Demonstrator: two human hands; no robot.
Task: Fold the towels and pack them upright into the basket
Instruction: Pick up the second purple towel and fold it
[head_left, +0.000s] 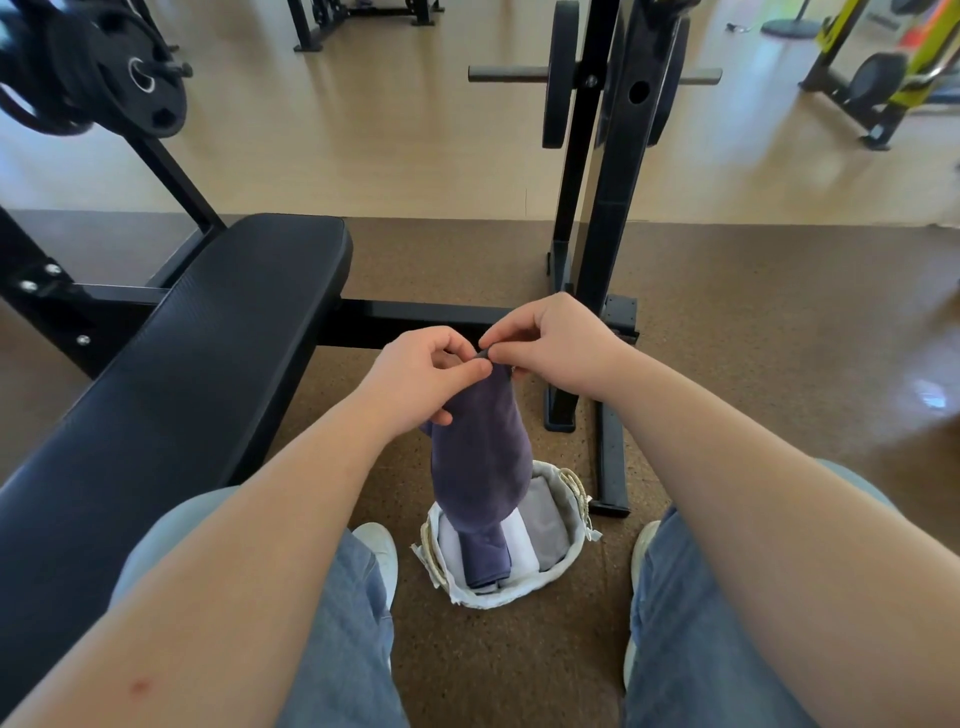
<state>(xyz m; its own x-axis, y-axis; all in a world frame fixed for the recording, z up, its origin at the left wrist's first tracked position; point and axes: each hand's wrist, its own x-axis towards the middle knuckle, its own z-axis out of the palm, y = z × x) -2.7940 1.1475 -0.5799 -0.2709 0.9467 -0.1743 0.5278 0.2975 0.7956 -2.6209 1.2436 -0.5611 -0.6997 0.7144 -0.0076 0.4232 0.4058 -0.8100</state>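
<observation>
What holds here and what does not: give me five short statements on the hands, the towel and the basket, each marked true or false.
1. The left hand and the right hand both pinch the top of the purple towel. True.
2. The basket stands on the bench. False: it stands on the floor.
3. Folded towels stand in the basket. True.
4. The purple towel lies spread flat on the bench. False: it hangs from the hands above the basket.
5. The bench is on the person's right. False: it is on the left.
</observation>
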